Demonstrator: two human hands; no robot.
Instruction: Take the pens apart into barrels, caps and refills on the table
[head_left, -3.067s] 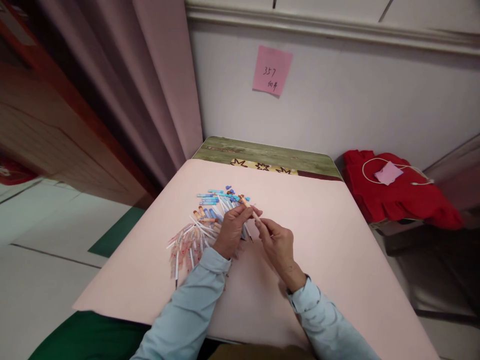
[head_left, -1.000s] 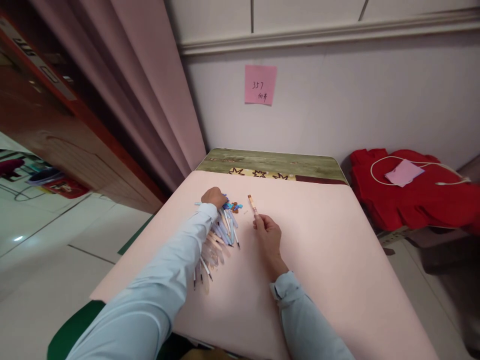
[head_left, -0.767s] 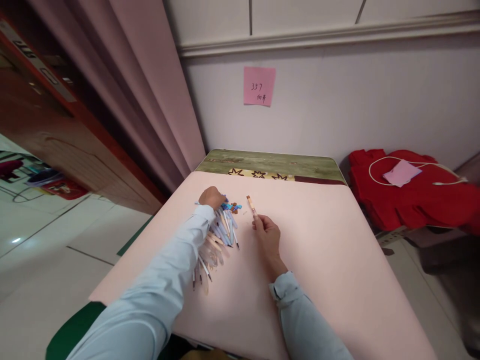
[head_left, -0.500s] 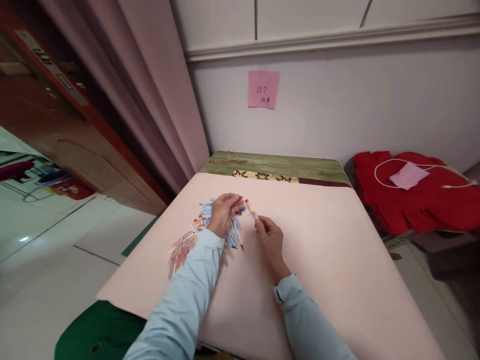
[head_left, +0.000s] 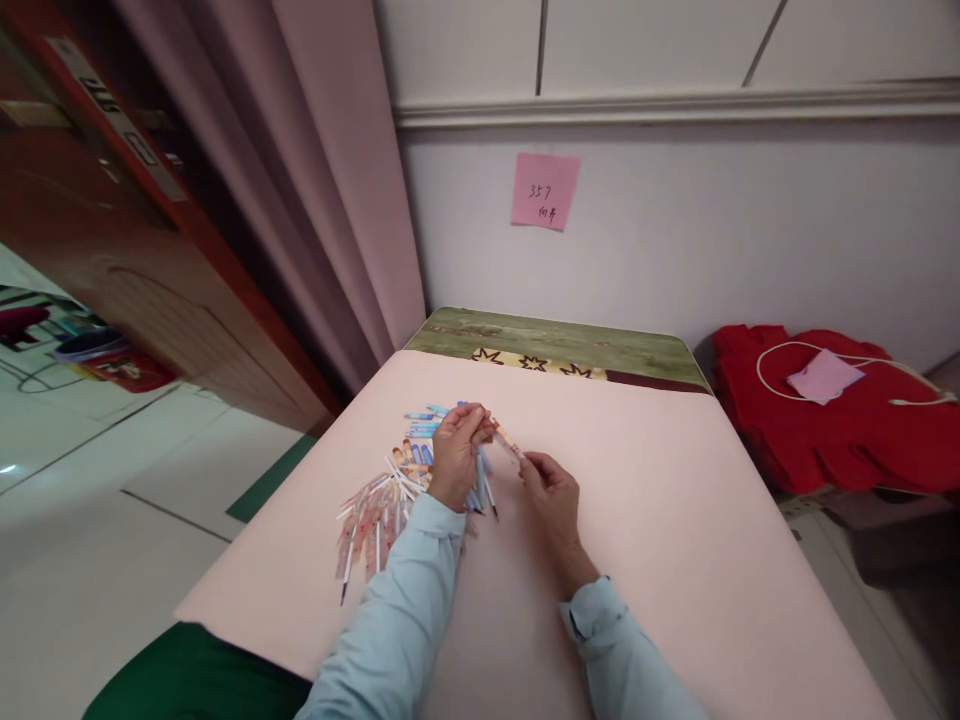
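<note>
My right hand [head_left: 553, 488] pinches the lower end of a cream-and-orange pen [head_left: 508, 438], which slants up to the left. At its upper end are the closed fingertips of my left hand [head_left: 456, 455], with a bit of brown showing there. Under and beside my left hand lie loose pen parts: blue pen pieces [head_left: 422, 430], brown and blue caps [head_left: 415, 453], and white refills [head_left: 491, 498], some dark-tipped. Nearer me is a heap of pinkish see-through barrels [head_left: 367, 530]. My left hand and forearm hide part of the pile.
A pale pink sheet [head_left: 660, 560] covers the table, whose green wood-look edge [head_left: 570, 335] shows at the back. Red cloth [head_left: 787, 440] with a white cable lies on the right. A curtain [head_left: 337, 150] and wooden door [head_left: 187, 270] stand at left.
My left fingertips and the pen's upper end, apart before, now meet. My right hand still holds the pen's lower end. The whole view has shifted slightly.
</note>
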